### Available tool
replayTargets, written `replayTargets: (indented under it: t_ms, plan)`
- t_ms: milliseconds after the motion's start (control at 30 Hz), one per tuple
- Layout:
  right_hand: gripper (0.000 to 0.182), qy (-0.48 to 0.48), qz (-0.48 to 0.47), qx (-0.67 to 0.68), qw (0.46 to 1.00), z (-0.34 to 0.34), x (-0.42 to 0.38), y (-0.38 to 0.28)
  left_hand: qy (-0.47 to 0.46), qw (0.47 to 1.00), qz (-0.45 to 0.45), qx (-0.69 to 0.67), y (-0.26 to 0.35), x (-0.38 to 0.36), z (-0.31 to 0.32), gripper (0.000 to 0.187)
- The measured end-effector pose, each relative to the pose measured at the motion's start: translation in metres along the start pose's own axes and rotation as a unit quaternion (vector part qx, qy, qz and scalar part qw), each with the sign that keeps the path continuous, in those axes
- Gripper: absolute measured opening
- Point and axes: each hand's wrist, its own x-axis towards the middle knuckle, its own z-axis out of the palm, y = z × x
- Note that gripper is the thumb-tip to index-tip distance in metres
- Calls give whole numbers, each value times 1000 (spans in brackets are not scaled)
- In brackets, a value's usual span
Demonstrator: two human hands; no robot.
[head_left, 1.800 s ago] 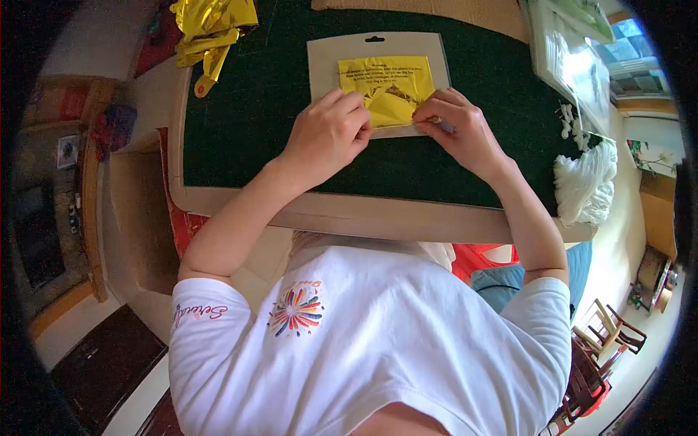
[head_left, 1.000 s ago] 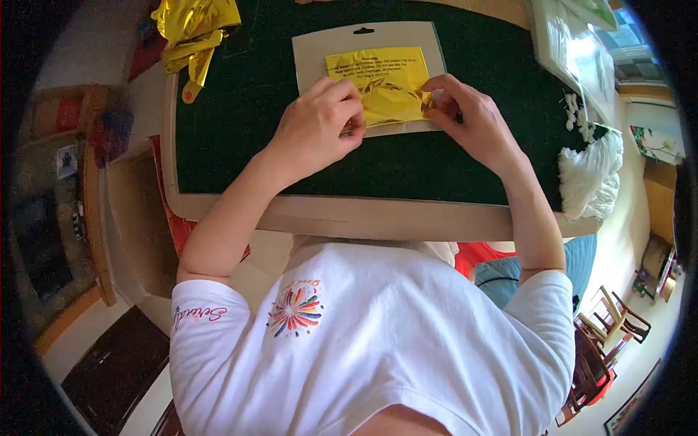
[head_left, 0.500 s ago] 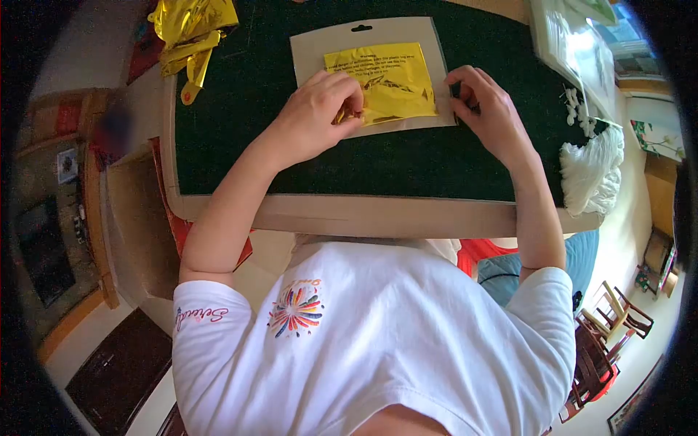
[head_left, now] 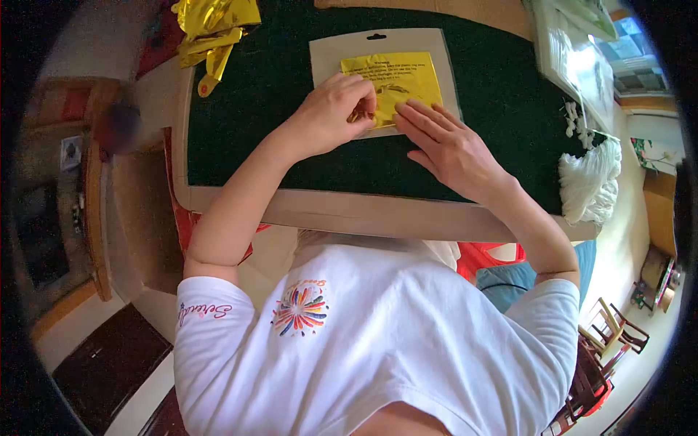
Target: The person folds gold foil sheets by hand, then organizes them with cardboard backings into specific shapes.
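Observation:
On the dark green table mat lies a clear plastic bag with a hang hole and printed warning text. Folded gold foil shows in it. My left hand is closed, thumb and fingers pinched at the foil's lower left edge; a crumpled bit of gold shows between them. The exact grip there is partly hidden by the fingers. My right hand lies nearly flat, its fingers stretched out and the tips resting on the foil's lower right part. It holds nothing.
Crumpled gold foil pieces lie at the table's far left. A bundle of white string hangs at the right edge, near clear plastic packaging. The table's pale front edge runs close to my body.
My right hand has moved left from the bag's right edge onto the foil, and its curled fingers have straightened. My left hand keeps its pinch at the foil. The whole view has shifted slightly.

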Motion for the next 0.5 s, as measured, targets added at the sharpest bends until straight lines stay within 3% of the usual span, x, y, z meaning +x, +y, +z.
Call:
replayTargets:
  t_ms: [100,167,200,233,300,500]
  plan:
    - [53,-24,5,0,1000,6,-4,3,14,998,-9,-55,-5,-8,-5,18]
    - [53,-22,-4,-1,1000,4,-3,1,91,981,-81,-150,-16,-18,-18,12]
    - [52,-21,-6,-4,1000,3,-3,0,152,979,-67,-119,-23,-24,-22,12]
    - [52,-18,-10,-1,1000,3,-3,0,153,979,-71,-114,-25,-31,-25,12]
    - [52,-25,2,0,1000,2,-2,-2,115,971,-171,-117,-19,-47,-29,13]
    - [51,-25,2,4,1000,1,-1,-2,83,970,-218,-62,-7,-57,-20,20]
